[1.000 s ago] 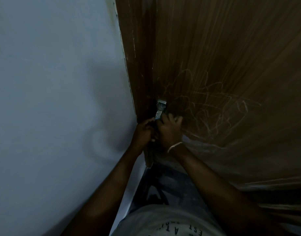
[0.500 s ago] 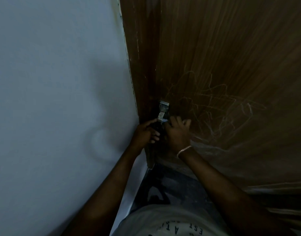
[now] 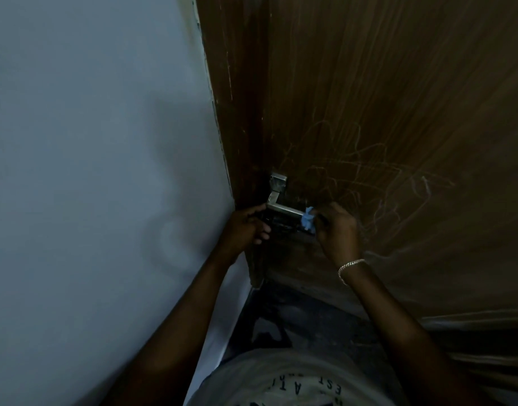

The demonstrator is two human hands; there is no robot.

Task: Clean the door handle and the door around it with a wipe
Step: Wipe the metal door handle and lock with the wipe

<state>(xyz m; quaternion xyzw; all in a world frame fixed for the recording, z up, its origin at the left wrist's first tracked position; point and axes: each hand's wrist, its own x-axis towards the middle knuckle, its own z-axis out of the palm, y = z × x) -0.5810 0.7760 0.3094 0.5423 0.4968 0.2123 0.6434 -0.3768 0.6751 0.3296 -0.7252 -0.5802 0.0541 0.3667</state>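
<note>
Head view, looking down at a door lock. The metal door handle [image 3: 284, 210] projects from the left side of the brown door [image 3: 398, 112], close to the dark door edge [image 3: 240, 127] and the pale wall [image 3: 91, 142].

The right hand [image 3: 338, 230], with a bracelet [image 3: 350, 266] at its wrist, pinches a crumpled blue wipe [image 3: 308, 220] in curled fingers. It holds the wipe against the free end of the lever, a position that likely lets the wad wrap the tip of the lever.

The left hand [image 3: 244, 227] sits at the pivot end of the lever with its fingers curled and 1 fingertip at the corner of the handle. It probably steadies the lever against the rubbing. Whether it grips the metal or only touches it cannot be told in this dim light.

Pale scribble marks [image 3: 383, 177] cover the door to the right of the handle, so the panel appears not yet wiped.

Compared with 0.5 s ago:
- The right hand has moved from over the lever out to its free end.
- The full length of the lever and the wipe are now exposed; before, only the upper plate showed.
- The left hand remains at the door edge.
</note>
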